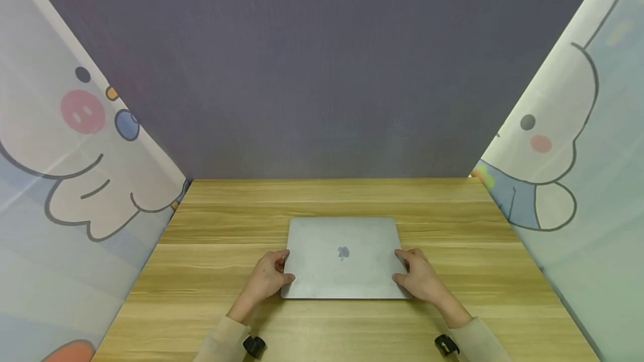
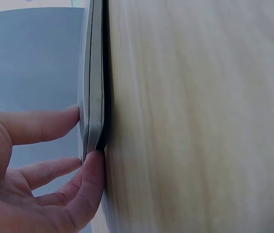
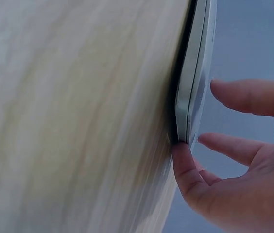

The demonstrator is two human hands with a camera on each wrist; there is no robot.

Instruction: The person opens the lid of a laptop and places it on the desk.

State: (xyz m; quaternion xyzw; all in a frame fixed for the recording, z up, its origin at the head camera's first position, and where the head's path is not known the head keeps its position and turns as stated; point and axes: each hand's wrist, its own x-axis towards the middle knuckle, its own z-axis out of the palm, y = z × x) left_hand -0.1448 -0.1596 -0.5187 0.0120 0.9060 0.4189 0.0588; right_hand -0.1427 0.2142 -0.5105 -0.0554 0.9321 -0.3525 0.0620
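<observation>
A closed silver laptop (image 1: 322, 275) with a dark apple logo on its lid lies flat at the middle of the wooden table. My left hand (image 1: 265, 277) grips its left edge, with the thumb on the lid and a finger tucked at the underside in the left wrist view. At the opposite edge, my right hand (image 1: 420, 279) holds it in much the same way, its thumb over the lid. The right wrist view shows a fingertip (image 3: 181, 150) right at the laptop's lower corner. A dark narrow line runs between the laptop's base and the tabletop.
The wood-grain table (image 1: 211, 211) meets a plain dark grey wall (image 1: 322, 71) at its far edge. Cloths printed with cartoon animals hang along the left side (image 1: 40, 228) and right side (image 1: 604, 250). Black straps sit by both sleeves.
</observation>
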